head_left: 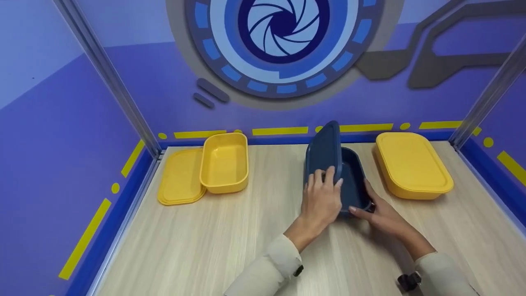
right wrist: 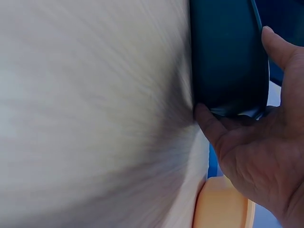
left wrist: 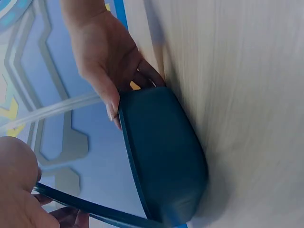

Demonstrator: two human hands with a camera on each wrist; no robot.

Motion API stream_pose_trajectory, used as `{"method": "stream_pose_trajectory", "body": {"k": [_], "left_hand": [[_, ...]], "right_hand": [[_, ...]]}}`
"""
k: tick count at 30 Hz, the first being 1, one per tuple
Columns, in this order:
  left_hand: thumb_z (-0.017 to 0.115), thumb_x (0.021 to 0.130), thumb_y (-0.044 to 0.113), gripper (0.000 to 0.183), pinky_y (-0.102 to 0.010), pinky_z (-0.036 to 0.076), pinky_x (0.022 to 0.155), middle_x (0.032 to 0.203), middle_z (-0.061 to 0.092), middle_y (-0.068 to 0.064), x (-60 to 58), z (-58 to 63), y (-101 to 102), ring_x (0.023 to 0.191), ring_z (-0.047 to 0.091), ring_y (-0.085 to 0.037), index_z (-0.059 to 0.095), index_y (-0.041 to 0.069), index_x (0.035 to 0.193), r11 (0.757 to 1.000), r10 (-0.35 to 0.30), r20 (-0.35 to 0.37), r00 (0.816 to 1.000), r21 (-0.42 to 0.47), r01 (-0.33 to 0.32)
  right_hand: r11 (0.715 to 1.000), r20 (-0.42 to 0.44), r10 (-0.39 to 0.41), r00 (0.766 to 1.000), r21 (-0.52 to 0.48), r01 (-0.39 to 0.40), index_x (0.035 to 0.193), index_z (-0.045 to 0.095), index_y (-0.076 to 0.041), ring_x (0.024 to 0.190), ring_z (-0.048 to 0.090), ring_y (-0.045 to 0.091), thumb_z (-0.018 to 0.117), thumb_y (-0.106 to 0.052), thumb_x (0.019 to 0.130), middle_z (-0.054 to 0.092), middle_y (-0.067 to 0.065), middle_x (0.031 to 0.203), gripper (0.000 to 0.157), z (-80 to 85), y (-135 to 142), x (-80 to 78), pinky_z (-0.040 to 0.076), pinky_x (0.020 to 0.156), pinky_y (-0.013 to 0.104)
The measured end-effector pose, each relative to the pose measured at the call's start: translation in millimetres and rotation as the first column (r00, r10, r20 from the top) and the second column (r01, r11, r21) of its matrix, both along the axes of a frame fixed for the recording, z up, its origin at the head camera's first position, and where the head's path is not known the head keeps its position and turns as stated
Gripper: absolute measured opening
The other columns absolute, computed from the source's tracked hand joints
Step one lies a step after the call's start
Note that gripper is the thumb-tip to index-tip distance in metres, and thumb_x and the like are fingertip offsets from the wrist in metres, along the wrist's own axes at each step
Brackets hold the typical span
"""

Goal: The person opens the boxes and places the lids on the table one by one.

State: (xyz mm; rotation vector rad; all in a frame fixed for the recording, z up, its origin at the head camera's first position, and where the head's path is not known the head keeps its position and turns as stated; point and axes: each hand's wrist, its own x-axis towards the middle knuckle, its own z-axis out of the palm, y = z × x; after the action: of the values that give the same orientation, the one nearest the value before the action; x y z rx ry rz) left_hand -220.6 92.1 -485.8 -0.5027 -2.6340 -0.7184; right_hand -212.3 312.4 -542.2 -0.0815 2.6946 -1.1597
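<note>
A dark blue lunch box [head_left: 352,185] stands on the table, right of centre, its inside partly visible. Its matching lid [head_left: 324,150] is tilted up steeply along the box's left side. My left hand [head_left: 322,201] grips the lid's raised edge; in the left wrist view the fingers curl around the lid [left wrist: 107,214]. At the near right corner, my right hand [head_left: 384,216] holds the box, thumb over the rim and fingers along the outer wall. The right wrist view shows a fingertip of that hand [right wrist: 266,156] low on the box wall [right wrist: 228,57].
To the right sits a yellow lunch box with its lid on [head_left: 415,162]. At the left an open yellow box [head_left: 224,187] stands against a yellow lid [head_left: 181,176] that lies flat. A blue printed wall [head_left: 271,117] closes off the table's back.
</note>
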Motion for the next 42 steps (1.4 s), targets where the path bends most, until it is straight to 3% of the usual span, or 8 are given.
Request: {"method": "stream_pose_trajectory", "body": {"k": [3, 6, 10, 14, 17, 21, 35, 42], "left_hand": [[0.040, 0.117, 0.037, 0.045, -0.037, 0.059, 0.097, 0.130, 0.064, -0.009, -2.2, -0.6, -8.5, 0.115, 0.065, -0.021, 0.051, 0.012, 0.153, 0.992, -0.009, 0.025, 1.000, 0.127, 0.006], [0.042, 0.116, 0.034, 0.045, -0.040, 0.058, 0.103, 0.132, 0.064, -0.010, -4.7, -1.2, -16.6, 0.119, 0.064, -0.023, 0.050, 0.010, 0.153, 0.959, -0.038, 0.095, 0.995, 0.284, 0.009], [0.045, 0.116, 0.028, 0.044, -0.046, 0.054, 0.111, 0.141, 0.063, -0.012, -7.8, -3.9, -27.1, 0.127, 0.063, -0.025, 0.048, 0.007, 0.155, 0.880, -0.109, 0.143, 0.984, 0.474, 0.028], [0.047, 0.115, 0.023, 0.043, -0.046, 0.053, 0.113, 0.144, 0.061, -0.015, -10.8, -9.2, -36.9, 0.129, 0.062, -0.026, 0.047, 0.004, 0.154, 0.800, -0.161, 0.155, 0.975, 0.599, 0.037], [0.049, 0.114, 0.021, 0.040, -0.044, 0.054, 0.108, 0.140, 0.063, -0.014, -13.4, -14.2, -44.3, 0.125, 0.063, -0.024, 0.049, 0.004, 0.151, 0.738, -0.175, 0.182, 0.968, 0.675, 0.006], [0.052, 0.113, 0.017, 0.033, -0.044, 0.055, 0.106, 0.135, 0.067, -0.016, -16.0, -22.5, -54.9, 0.124, 0.065, -0.026, 0.053, 0.005, 0.144, 0.680, -0.157, 0.233, 0.960, 0.731, -0.066], [0.049, 0.112, 0.010, 0.027, -0.053, 0.044, 0.122, 0.149, 0.062, -0.019, -27.1, -38.1, -84.8, 0.144, 0.057, -0.034, 0.055, 0.005, 0.138, 0.581, -0.011, 0.402, 0.916, 0.748, -0.321], [0.055, 0.109, 0.006, 0.034, -0.052, 0.049, 0.117, 0.145, 0.065, -0.020, -33.8, -48.1, -97.6, 0.139, 0.061, -0.035, 0.055, 0.003, 0.143, 0.604, 0.094, 0.460, 0.883, 0.679, -0.418]], "right_hand": [[1.000, 0.009, -0.004, 1.000, 0.006, 0.004, 0.171, -0.014, -0.020, 0.161, 0.019, 0.059, 0.066, -0.059, 0.100, 0.003, 0.030, 0.178, 0.114, 0.7, 0.2, -0.2, 0.021, 0.126, 0.076], [1.000, 0.026, -0.012, 1.000, 0.010, 0.012, 0.171, -0.016, -0.021, 0.162, 0.016, 0.058, 0.064, -0.062, 0.100, 0.001, 0.029, 0.178, 0.115, 0.8, 2.1, -0.8, 0.019, 0.126, 0.076], [0.999, 0.049, -0.032, 0.998, 0.018, 0.031, 0.169, -0.020, -0.023, 0.162, 0.013, 0.059, 0.062, -0.065, 0.100, -0.003, 0.028, 0.179, 0.116, 1.1, 5.4, -1.2, 0.018, 0.126, 0.077], [0.999, 0.052, -0.035, 0.998, 0.018, 0.034, 0.169, -0.021, -0.024, 0.162, 0.013, 0.059, 0.062, -0.065, 0.100, -0.004, 0.027, 0.179, 0.115, 0.5, 7.9, -1.2, 0.018, 0.125, 0.077], [0.999, 0.049, -0.034, 0.998, 0.017, 0.033, 0.169, -0.020, -0.024, 0.162, 0.013, 0.058, 0.062, -0.064, 0.100, -0.003, 0.027, 0.179, 0.115, 0.1, 8.6, -1.6, 0.018, 0.125, 0.077], [0.999, 0.045, -0.032, 0.998, 0.029, 0.031, 0.170, -0.019, -0.023, 0.162, 0.013, 0.058, 0.062, -0.065, 0.100, -0.002, 0.028, 0.179, 0.115, 0.8, 8.4, -1.8, 0.018, 0.125, 0.077], [1.000, 0.041, -0.030, 0.999, 0.004, 0.030, 0.169, -0.020, -0.025, 0.163, 0.011, 0.057, 0.062, -0.065, 0.100, -0.004, 0.026, 0.179, 0.115, -1.3, 11.4, -0.8, 0.016, 0.125, 0.078], [0.999, 0.051, -0.034, 0.998, -0.001, 0.034, 0.169, -0.022, -0.026, 0.163, 0.011, 0.058, 0.063, -0.064, 0.100, -0.006, 0.026, 0.179, 0.115, -1.7, 8.7, -0.8, 0.016, 0.125, 0.079]]}}
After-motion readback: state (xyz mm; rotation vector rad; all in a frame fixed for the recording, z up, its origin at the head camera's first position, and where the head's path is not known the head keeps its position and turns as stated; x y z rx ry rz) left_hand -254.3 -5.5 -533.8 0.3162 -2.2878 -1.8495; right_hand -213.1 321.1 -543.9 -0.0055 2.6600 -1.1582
